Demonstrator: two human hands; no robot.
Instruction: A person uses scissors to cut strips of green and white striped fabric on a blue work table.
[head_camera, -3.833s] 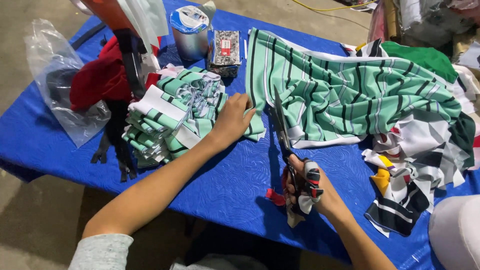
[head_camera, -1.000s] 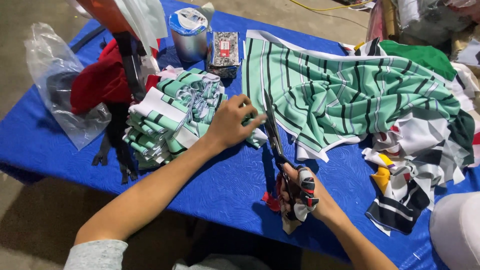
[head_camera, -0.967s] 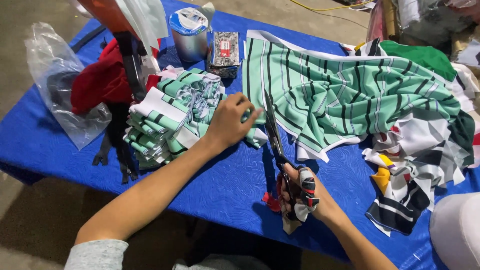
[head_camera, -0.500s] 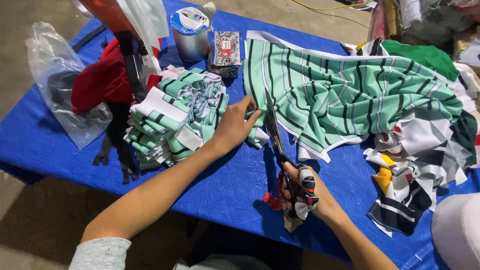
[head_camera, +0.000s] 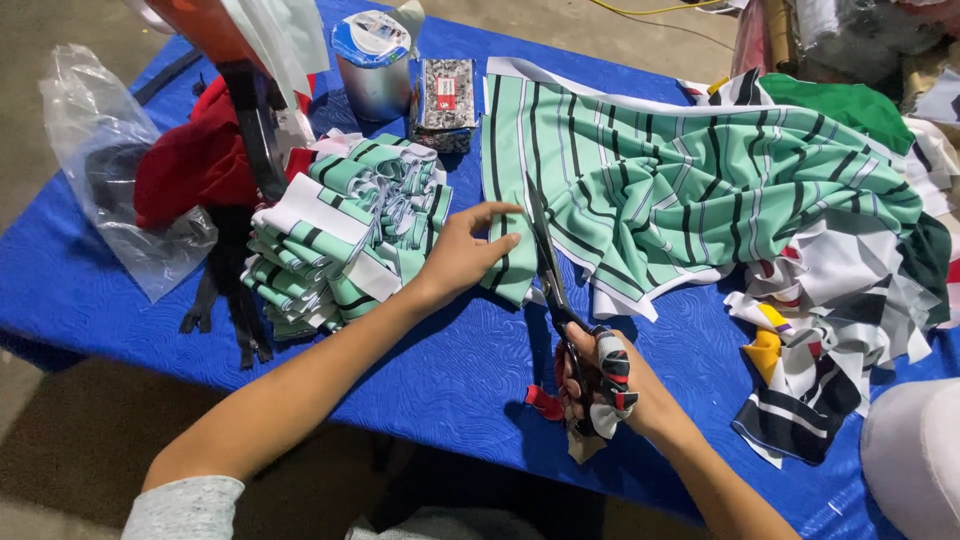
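The left hand (head_camera: 465, 255) lies flat and open in the middle of the frame. Its fingers press down on a strip (head_camera: 508, 262) at the edge of the green striped cloth (head_camera: 680, 185). The right hand (head_camera: 615, 385) is lower, a bit right of the middle. It is closed around the handles of the scissors (head_camera: 548, 265). The handles are wrapped in bits of cloth. The blades point up the frame and sit in the cloth, just right of the left fingers. I cannot tell how wide the blades are.

The green cloth spreads over the upper right of the blue table (head_camera: 440, 380). To the left of the left hand is a pile (head_camera: 340, 235) of cut green strips. Farther left lie a red cloth (head_camera: 195, 165) and a clear bag (head_camera: 110, 180). At the top stand a tin (head_camera: 375, 65) and a small packet (head_camera: 445, 100) beside it. At the right edge is a heap of scraps (head_camera: 830, 330) in white, black, yellow and red. Black zippers (head_camera: 225, 310) lie near the pile, at its lower left.
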